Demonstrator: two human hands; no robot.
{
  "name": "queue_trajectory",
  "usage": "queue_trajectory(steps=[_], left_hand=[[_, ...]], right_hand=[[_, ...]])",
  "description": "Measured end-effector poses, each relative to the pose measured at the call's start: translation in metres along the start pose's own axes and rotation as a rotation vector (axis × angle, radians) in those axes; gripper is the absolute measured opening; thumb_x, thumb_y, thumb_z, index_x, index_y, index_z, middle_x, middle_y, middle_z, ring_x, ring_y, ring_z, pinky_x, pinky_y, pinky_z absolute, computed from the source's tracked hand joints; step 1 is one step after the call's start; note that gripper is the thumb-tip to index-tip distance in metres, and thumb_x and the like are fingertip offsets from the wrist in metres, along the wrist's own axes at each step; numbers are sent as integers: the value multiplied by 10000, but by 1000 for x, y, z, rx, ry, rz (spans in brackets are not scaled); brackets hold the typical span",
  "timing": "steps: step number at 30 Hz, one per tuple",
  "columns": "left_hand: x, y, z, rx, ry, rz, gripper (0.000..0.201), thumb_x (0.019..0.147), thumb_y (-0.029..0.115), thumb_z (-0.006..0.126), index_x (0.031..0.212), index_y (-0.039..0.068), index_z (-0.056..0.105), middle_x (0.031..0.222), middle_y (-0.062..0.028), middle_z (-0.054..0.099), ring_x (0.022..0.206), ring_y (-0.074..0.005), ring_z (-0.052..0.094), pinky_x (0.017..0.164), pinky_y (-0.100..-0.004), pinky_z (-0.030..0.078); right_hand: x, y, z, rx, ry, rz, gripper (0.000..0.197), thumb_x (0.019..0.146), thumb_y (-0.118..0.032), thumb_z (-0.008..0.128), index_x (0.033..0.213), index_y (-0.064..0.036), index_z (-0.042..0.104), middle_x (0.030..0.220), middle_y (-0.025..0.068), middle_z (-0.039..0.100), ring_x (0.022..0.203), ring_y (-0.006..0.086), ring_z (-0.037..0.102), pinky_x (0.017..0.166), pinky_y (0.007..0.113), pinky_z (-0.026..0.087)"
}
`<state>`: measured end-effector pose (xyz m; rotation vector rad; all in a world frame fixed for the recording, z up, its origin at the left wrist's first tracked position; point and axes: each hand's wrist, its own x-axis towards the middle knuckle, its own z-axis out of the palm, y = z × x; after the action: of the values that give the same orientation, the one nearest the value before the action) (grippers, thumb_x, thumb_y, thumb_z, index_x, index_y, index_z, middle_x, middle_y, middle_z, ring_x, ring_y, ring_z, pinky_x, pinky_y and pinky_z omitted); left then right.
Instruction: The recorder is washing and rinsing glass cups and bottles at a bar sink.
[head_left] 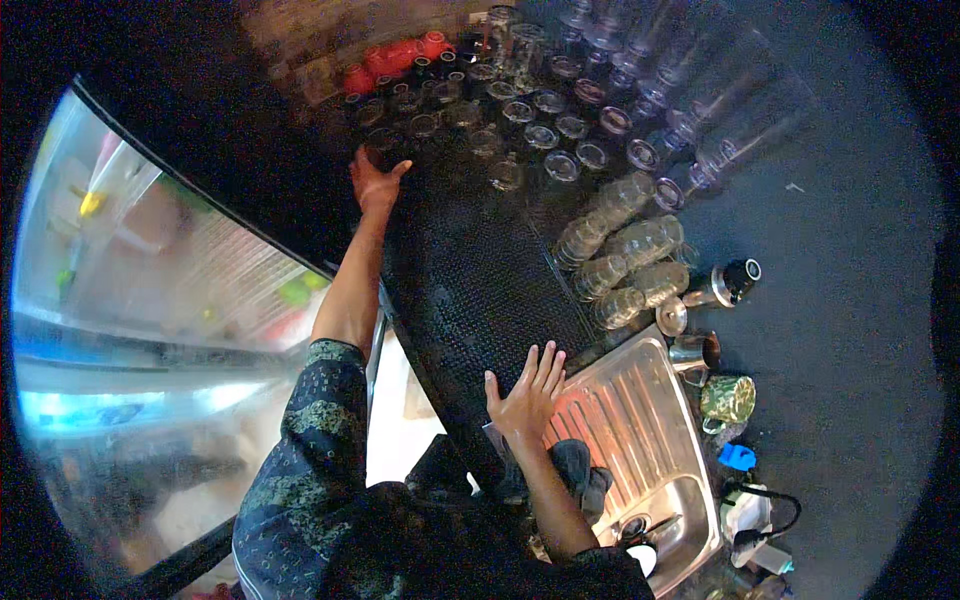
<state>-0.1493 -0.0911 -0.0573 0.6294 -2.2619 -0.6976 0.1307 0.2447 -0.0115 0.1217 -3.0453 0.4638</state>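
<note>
My left hand [378,182] reaches far forward over the black textured mat [480,290], its thumb stretched away from the fingers. Just beyond its fingertips stands a clear glass [382,140] in the dim front row; whether they touch it I cannot tell. Nothing shows in that hand. Nearer to me, my right hand [528,395] is spread with fingers apart and holds nothing. It is over the mat's right edge, where the ribbed metal drainboard [615,430] begins. Several upturned clear glasses [541,136] stand in rows at the mat's far end.
Stacked glass cups [605,220] line the mat's right side. Red cups [400,55] stand at the back. Beside the metal sink [690,520] are a metal pitcher [693,352], a green patterned mug [728,398] and a blue object [737,457]. A glass-fronted display case [150,300] is at left.
</note>
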Motion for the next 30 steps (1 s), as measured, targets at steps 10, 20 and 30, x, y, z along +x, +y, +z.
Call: queue_trajectory(steps=[10, 20, 30], left_hand=[[-147, 101, -76, -232, 103, 46, 510, 759, 213, 684, 1145, -52, 482, 1125, -225, 525, 1063, -389, 470, 948, -445, 345], [-338, 214, -180, -818, -831, 154, 125, 821, 82, 618, 928, 18, 613, 861, -123, 645, 780, -236, 652, 695, -309, 511], [-466, 274, -221, -922, -1246, 309, 128, 868, 132, 613, 958, 42, 602, 799, -55, 637, 737, -106, 594, 673, -256, 473]], right_hand=[[-10, 9, -2, 10, 19, 25, 814, 810, -529, 521, 1341, 58, 327, 1454, 239, 209, 1360, 397, 147, 1095, 514, 130], [-29, 43, -9, 34, 127, -163, 563, 755, -319, 606, 1192, -10, 430, 1267, 216, 354, 1229, 380, 272, 1020, 477, 242], [-208, 179, -79, 436, 475, 397, 200, 741, -73, 616, 934, -18, 608, 961, 170, 605, 995, 356, 533, 880, 414, 415]])
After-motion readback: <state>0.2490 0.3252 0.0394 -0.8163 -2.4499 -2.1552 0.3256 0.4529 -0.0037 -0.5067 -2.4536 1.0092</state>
